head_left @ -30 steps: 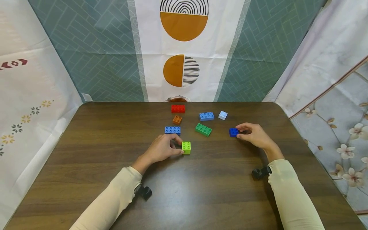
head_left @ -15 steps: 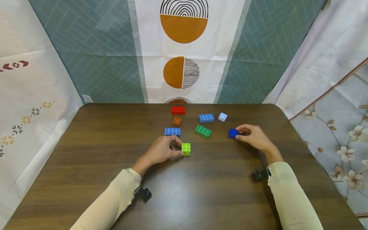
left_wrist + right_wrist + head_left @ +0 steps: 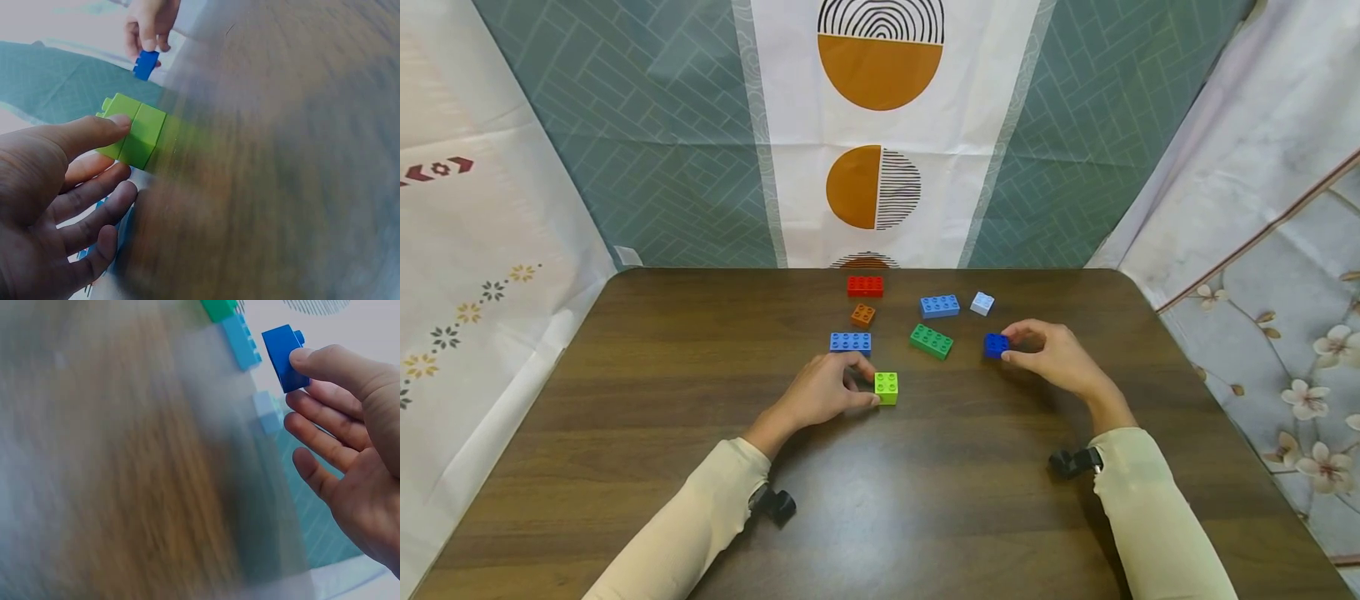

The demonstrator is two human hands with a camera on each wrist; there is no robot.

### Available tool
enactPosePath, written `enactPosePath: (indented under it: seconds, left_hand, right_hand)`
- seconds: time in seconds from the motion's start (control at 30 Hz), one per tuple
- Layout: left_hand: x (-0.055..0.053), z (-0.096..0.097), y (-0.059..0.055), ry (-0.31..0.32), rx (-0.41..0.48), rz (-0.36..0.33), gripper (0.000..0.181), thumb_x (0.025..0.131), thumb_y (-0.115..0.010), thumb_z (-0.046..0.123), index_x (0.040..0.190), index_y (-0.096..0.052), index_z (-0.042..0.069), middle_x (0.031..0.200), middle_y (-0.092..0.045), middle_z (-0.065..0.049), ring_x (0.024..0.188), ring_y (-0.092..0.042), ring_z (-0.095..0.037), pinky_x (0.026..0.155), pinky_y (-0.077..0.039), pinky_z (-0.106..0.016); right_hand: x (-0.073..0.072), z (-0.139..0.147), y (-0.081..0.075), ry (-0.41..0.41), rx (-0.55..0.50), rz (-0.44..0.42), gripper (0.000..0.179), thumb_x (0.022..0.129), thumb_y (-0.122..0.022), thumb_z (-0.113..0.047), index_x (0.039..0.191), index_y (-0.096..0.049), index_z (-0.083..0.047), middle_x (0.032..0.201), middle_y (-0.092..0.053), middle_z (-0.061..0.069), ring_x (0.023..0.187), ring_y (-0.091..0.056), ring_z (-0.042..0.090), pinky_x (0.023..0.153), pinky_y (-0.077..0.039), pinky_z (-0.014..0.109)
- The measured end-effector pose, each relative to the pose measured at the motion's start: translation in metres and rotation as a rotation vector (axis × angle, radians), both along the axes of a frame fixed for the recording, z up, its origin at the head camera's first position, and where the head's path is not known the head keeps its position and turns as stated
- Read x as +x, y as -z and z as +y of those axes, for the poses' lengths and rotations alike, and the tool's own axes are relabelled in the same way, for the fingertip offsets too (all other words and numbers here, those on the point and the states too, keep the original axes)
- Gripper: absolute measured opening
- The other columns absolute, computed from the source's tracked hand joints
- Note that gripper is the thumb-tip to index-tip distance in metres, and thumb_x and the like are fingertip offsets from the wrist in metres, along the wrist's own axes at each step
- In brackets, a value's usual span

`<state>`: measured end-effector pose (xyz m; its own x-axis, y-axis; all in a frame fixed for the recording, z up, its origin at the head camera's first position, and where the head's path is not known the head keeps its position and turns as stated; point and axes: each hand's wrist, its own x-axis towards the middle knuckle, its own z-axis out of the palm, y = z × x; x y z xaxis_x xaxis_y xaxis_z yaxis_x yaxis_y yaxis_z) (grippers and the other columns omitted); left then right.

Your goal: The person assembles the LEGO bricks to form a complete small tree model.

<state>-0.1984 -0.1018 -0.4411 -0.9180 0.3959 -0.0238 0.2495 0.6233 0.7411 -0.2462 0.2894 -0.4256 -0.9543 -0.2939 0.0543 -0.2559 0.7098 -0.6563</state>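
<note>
Near the middle of the table, my left hand (image 3: 824, 390) pinches a lime green block (image 3: 886, 388) between thumb and fingers. A seam across it in the left wrist view suggests two stacked bricks (image 3: 132, 134); its studs face up in the head view. To the right, my right hand (image 3: 1054, 357) pinches a dark blue brick (image 3: 996, 346) by its right side. In the right wrist view that blue brick (image 3: 284, 359) appears held off the table, the thumb (image 3: 306, 356) on its side. The other right-hand fingers are spread below it.
Behind the hands on the brown table (image 3: 880, 508) lie a blue brick (image 3: 850, 342), an orange brick (image 3: 862, 315), a red brick (image 3: 865, 287), a green brick (image 3: 931, 342), another blue brick (image 3: 940, 306) and a pale blue brick (image 3: 982, 303). Fabric hangs around the table.
My right hand has moved left with the dark blue brick, bringing it nearer the green brick. My left hand and the lime green block have stayed in place.
</note>
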Motion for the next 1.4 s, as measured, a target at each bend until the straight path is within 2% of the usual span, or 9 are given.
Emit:
enactPosePath:
  seconds: [0.07,0.27,0.4,0.67,0.87,1.03,1.2,1.4]
  left_hand:
    - [0.0,0.0,0.0,0.001,0.002,0.0,0.031,0.083,-0.088,0.027,0.109,-0.073,0.018,0.095,-0.074,0.002,0.073,-0.062,-0.011,0.059,-0.049,-0.028]
    - [-0.001,-0.001,0.002,0.004,0.002,0.005,0.031,0.083,-0.088,0.028,0.108,-0.073,0.018,0.096,-0.074,0.003,0.073,-0.062,-0.01,0.059,-0.049,-0.027]
    - [-0.001,-0.001,0.002,0.004,0.0,0.008,0.031,0.083,-0.088,0.028,0.108,-0.073,0.018,0.095,-0.074,0.003,0.073,-0.062,-0.01,0.059,-0.048,-0.027]
    - [-0.001,-0.001,0.0,0.003,-0.001,0.01,0.031,0.082,-0.088,0.028,0.108,-0.073,0.017,0.093,-0.074,0.003,0.072,-0.062,-0.01,0.058,-0.048,-0.028]
    - [-0.001,-0.001,0.001,0.007,0.002,0.012,0.031,0.083,-0.088,0.028,0.108,-0.073,0.018,0.093,-0.074,0.002,0.072,-0.062,-0.01,0.059,-0.048,-0.029]
    - [-0.001,-0.001,0.0,0.006,0.007,0.01,0.031,0.083,-0.088,0.027,0.108,-0.073,0.017,0.095,-0.074,0.003,0.072,-0.063,-0.011,0.06,-0.049,-0.029]
    - [-0.001,-0.001,0.001,0.003,0.002,0.016,0.031,0.082,-0.088,0.028,0.108,-0.073,0.017,0.093,-0.074,0.003,0.071,-0.063,-0.01,0.06,-0.05,-0.028]
    - [0.0,0.0,0.001,0.0,-0.003,0.026,0.032,0.082,-0.088,0.029,0.106,-0.073,0.016,0.088,-0.073,0.004,0.068,-0.062,-0.009,0.059,-0.049,-0.028]
  right_hand:
    - [0.002,-0.005,-0.003,-0.012,-0.003,0.002,0.036,0.093,-0.078,-0.026,0.123,-0.069,-0.009,0.117,-0.073,0.017,0.107,-0.068,0.033,0.094,-0.057,0.05]
    - [0.01,-0.022,-0.01,-0.062,-0.016,-0.008,0.036,0.092,-0.08,-0.026,0.123,-0.07,-0.011,0.118,-0.072,0.014,0.104,-0.067,0.03,0.088,-0.055,0.036]
    - [0.013,-0.035,-0.011,-0.091,-0.028,-0.017,0.037,0.091,-0.081,-0.024,0.123,-0.069,-0.012,0.12,-0.072,0.01,0.107,-0.065,0.03,0.088,-0.054,0.038]
    - [0.021,-0.063,-0.013,-0.142,-0.044,-0.001,0.037,0.089,-0.083,-0.025,0.122,-0.07,-0.014,0.12,-0.072,0.007,0.103,-0.063,0.029,0.085,-0.054,0.037]
    - [0.025,-0.08,-0.01,-0.189,-0.068,0.002,0.033,0.088,-0.083,-0.023,0.118,-0.07,-0.016,0.117,-0.072,0.002,0.101,-0.062,0.027,0.089,-0.056,0.046]
    - [0.028,-0.095,-0.009,-0.219,-0.081,0.006,0.032,0.088,-0.083,-0.022,0.117,-0.071,-0.017,0.115,-0.072,-0.002,0.1,-0.061,0.024,0.088,-0.055,0.044]
    - [0.032,-0.111,-0.006,-0.253,-0.108,0.013,0.033,0.088,-0.084,-0.023,0.117,-0.071,-0.015,0.111,-0.073,0.002,0.101,-0.065,0.025,0.086,-0.056,0.042]
    - [0.036,-0.125,-0.005,-0.251,-0.121,0.008,0.034,0.088,-0.084,-0.023,0.118,-0.072,-0.015,0.109,-0.073,0.006,0.098,-0.063,0.023,0.083,-0.054,0.038]
